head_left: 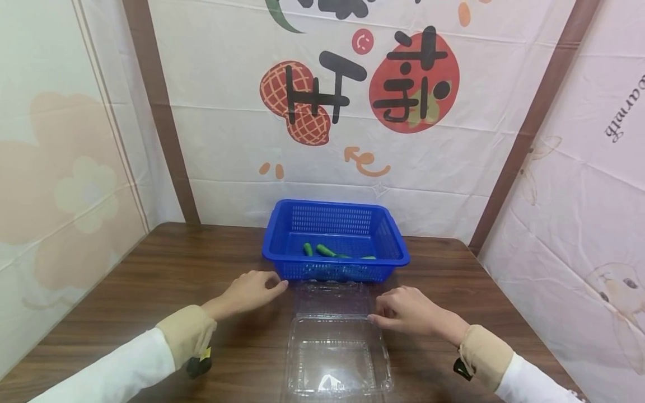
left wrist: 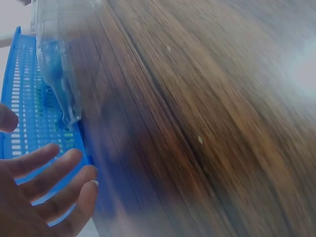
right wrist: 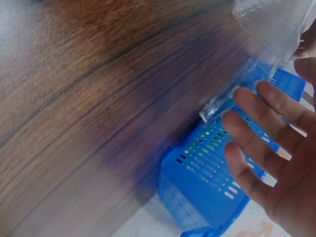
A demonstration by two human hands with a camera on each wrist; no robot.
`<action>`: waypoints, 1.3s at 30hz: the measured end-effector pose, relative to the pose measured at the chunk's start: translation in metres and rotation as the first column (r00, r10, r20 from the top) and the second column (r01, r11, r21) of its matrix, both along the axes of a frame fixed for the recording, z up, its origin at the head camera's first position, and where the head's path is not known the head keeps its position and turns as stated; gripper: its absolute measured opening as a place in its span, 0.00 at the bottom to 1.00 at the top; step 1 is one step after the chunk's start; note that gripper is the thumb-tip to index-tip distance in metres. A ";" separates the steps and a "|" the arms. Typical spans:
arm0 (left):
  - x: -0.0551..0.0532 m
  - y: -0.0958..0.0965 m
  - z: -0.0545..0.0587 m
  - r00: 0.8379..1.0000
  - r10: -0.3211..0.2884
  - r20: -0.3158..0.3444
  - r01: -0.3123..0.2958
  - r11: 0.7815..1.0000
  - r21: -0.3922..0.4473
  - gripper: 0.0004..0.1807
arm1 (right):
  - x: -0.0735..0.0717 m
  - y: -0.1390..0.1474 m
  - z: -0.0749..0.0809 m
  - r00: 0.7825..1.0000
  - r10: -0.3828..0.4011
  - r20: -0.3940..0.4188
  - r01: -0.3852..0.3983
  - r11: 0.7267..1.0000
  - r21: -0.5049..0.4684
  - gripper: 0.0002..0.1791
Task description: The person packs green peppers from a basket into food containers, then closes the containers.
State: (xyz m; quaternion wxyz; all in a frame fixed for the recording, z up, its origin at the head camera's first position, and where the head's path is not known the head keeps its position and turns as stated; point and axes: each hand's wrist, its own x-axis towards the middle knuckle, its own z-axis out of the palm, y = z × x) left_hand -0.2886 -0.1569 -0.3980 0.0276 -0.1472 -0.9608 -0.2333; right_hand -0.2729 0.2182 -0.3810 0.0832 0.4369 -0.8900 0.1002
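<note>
A clear plastic clamshell box lies unfolded on the table, one half nearer the person and the other half reaching toward the blue basket. To its left hovers my left hand, thumb and fingers apart with nothing between them. My right hand is at the box's right edge, its thumb tip by the rim; whether it touches I cannot tell. Loosely bent, spread fingers show in the right wrist view, holding nothing. Several slim green vegetables, resembling small cucumbers, lie in the blue basket.
The basket stands at the back of the brown wood-grain table, close to a printed cloth wall. More cloth walls rise to the left and right. Bare tabletop shows on both sides of the box.
</note>
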 end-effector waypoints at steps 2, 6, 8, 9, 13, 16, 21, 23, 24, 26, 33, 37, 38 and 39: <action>-0.001 0.004 -0.002 1.000 -0.011 0.015 0.011 1.000 -0.011 0.22 | 0.000 -0.001 -0.002 1.000 -0.001 0.002 0.001 1.000 0.007 0.20; -0.001 0.012 -0.005 0.998 -0.025 0.052 0.026 0.999 -0.018 0.22 | 0.000 -0.003 -0.003 1.000 -0.001 0.004 0.001 1.000 0.027 0.21; -0.001 0.015 -0.007 0.997 -0.035 0.069 0.036 0.999 -0.013 0.21 | 0.000 -0.004 -0.003 1.000 0.006 0.010 -0.006 0.999 0.032 0.22; -0.001 0.017 -0.008 0.996 -0.039 0.077 0.039 0.999 -0.009 0.21 | 0.000 -0.004 -0.003 1.000 0.010 0.016 -0.011 0.999 0.033 0.22; -0.001 0.024 -0.012 0.993 -0.059 0.100 0.059 0.998 0.003 0.19 | 0.001 -0.004 -0.003 0.998 0.029 0.049 -0.031 0.999 0.037 0.22; -0.001 0.027 -0.014 0.992 -0.067 0.108 0.065 0.998 0.019 0.18 | 0.001 -0.004 -0.004 0.997 0.040 0.068 -0.042 0.998 0.039 0.22; 0.001 0.031 -0.012 0.979 -0.065 0.191 0.037 0.989 0.146 0.16 | 0.000 -0.004 -0.004 0.996 0.047 0.070 -0.050 0.998 0.038 0.21; 0.002 0.032 -0.011 0.971 -0.058 0.233 0.012 0.980 0.196 0.15 | 0.000 -0.005 -0.004 0.996 0.047 0.070 -0.050 0.998 0.039 0.21; 0.003 0.032 -0.010 0.967 -0.051 0.248 -0.002 0.978 0.209 0.15 | 0.000 -0.005 -0.004 0.996 0.046 0.070 -0.049 0.998 0.041 0.21; 0.003 0.032 -0.009 0.966 -0.047 0.255 -0.011 0.975 0.223 0.15 | 0.000 -0.005 -0.004 0.997 0.045 0.068 -0.048 0.998 0.044 0.21; 0.004 0.031 -0.007 0.963 -0.068 0.260 -0.007 0.960 0.278 0.14 | -0.001 -0.005 -0.003 0.996 0.071 0.055 -0.074 0.996 0.052 0.20; 0.004 0.030 -0.006 0.967 -0.086 0.240 0.009 0.952 0.306 0.15 | 0.000 -0.005 -0.002 0.994 0.092 0.062 -0.096 0.994 0.054 0.19; 0.003 0.031 -0.006 0.967 -0.088 0.238 0.010 0.951 0.310 0.15 | 0.001 -0.005 -0.002 0.993 0.094 0.065 -0.098 0.994 0.055 0.19; 0.003 0.031 -0.006 0.967 -0.088 0.237 0.010 0.950 0.312 0.16 | 0.001 -0.005 -0.002 0.993 0.095 0.069 -0.099 0.993 0.056 0.19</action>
